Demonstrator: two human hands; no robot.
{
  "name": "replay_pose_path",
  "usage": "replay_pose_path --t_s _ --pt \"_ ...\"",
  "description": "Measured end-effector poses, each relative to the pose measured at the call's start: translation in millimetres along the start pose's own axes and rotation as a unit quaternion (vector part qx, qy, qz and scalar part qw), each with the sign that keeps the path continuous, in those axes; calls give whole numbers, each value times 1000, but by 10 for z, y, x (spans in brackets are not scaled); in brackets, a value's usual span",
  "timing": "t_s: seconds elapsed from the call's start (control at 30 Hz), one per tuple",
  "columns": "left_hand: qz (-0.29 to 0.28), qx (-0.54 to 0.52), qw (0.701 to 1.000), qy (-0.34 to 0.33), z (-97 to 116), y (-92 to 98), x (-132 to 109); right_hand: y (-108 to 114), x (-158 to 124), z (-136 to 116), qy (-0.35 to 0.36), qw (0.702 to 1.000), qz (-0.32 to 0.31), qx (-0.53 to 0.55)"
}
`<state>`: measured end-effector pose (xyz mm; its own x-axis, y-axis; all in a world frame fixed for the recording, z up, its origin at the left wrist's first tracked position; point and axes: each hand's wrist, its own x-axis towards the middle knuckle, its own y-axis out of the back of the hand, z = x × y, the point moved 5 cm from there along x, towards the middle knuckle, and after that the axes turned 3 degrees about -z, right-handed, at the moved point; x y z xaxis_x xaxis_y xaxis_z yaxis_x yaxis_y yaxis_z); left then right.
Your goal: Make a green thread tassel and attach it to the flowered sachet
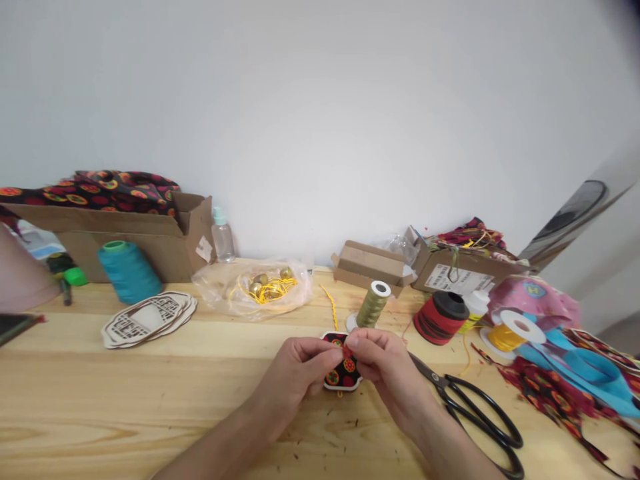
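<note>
- The left forearm (220, 443), bare, is slanting up and rightward from the bottom edge.
- The right forearm (453, 443), bare too, is slanting up and leftward, roughly mirroring it.
- The left hand (295, 373) is pinching, its thumb (326, 362) pointing right and its index finger (314, 345) lying beyond.
- The right hand (390, 370) is pinching as well, its thumb pointing up and leftward, other fingers curling underneath.
- Both hands' tips are lying just beside each other; whether they are touching is unclear.
- The lower left fingers are partly hiding beneath that thumb.
</note>
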<state>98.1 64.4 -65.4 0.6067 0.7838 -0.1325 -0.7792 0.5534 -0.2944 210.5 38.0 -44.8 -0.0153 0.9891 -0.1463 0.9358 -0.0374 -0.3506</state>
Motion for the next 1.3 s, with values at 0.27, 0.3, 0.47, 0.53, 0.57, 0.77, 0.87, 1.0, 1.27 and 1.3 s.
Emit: replay_pose_path --t_s 0.27,0.3,0.47,0.53,0.57,0.77,0.87,1.0,1.27,1.3 --pt "-11 11 1000 -18 8 8 1 -15 14 109 -42 992 -22 116" --pt "-11 10 1000 -18 4 10 3 -14 13 119 -50 990 -20 127" --pt "-13 14 1000 -17 2 12 20 -10 16 172 -95 979 -14 182" --pt "-17 19 1000 -18 7 6 26 -5 22 197 -112 973 -8 199" --pt "-17 21 999 -18 9 5 28 -5 25 211 -121 971 -7 207" --pt "-9 16 1000 -12 -4 20 21 -25 15 235 -137 968 -25 207" --pt "6 -4 1000 -19 5 38 13 -25 14 131 -57 992 -26 110" --pt "29 -24 999 -11 28 50 -1 24 -32 -82 106 987 75 -98" --pt "43 -39 998 -16 96 39 -31 -134 -167 -229 294 851 78 -428" --pt "42 -37 998 -17 98 37 -31 -136 -167 -229 298 846 78 -434"
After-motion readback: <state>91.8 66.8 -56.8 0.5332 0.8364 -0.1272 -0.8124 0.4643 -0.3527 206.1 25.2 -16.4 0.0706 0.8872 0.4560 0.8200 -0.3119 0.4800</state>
